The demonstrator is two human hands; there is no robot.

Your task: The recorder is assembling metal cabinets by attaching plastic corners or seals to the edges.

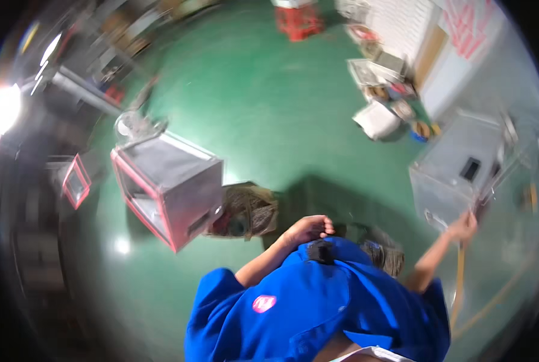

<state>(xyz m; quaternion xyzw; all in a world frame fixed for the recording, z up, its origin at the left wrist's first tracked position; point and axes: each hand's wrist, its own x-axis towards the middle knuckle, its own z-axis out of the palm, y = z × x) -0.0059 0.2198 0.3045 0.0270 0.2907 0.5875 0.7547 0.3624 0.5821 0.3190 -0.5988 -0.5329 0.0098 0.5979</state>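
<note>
In front of my waist is my left hand, its fingers curled in and nothing visible in them. My right hand reaches out to the right, its fingers closed at the near corner of a grey metal box. Blur hides exactly what those fingers grip. That box has a dark rectangular opening on its upper face and a small handle-like fitting low on its near side. Farther left stands another grey box with a red-edged open front, apart from both hands.
A bundle wrapped in brownish plastic lies on the green floor by the left box. A fan is behind that box. Assorted containers sit by the right wall, and a red stool stands far ahead.
</note>
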